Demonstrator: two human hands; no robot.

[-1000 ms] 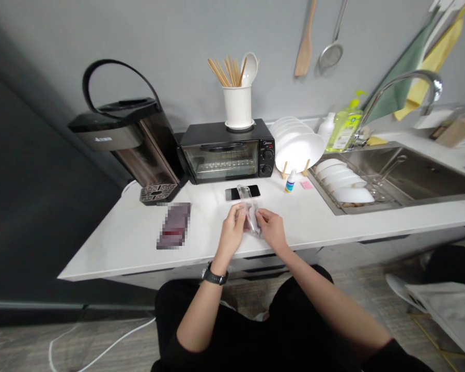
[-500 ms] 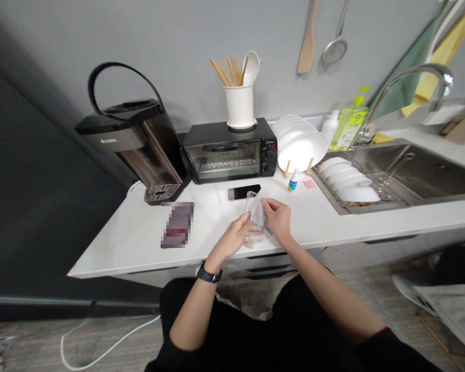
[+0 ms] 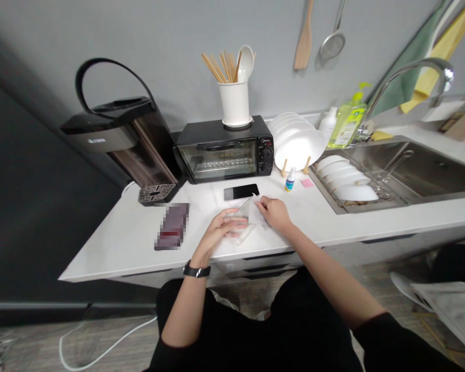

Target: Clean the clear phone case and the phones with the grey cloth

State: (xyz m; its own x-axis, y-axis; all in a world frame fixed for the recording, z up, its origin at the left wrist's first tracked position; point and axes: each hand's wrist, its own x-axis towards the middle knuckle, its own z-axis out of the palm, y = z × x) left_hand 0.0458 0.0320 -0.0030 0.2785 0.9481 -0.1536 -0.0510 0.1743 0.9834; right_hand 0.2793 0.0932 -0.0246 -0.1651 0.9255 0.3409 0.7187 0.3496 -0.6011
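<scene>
My left hand grips a clear phone case by its left side, tilted just above the counter's front part. In my right hand is a thin whitish wipe, pinched between closed fingers and lying against the case's right side. The wipe and the clear plastic overlap, so their exact edges are hard to make out. Behind the hands a dark phone lies flat on the counter. A small spray bottle stands upright beyond my right hand, with a pink square beside it.
On the white counter, a blurred purple item lies left of my hands. A water dispenser and a toaster oven stand behind. White plates and a sink with bowls are on the right.
The clear case has turned from near upright to a flatter tilt as my left hand moved left. My right hand has shifted slightly left, still pinching the wipe.
</scene>
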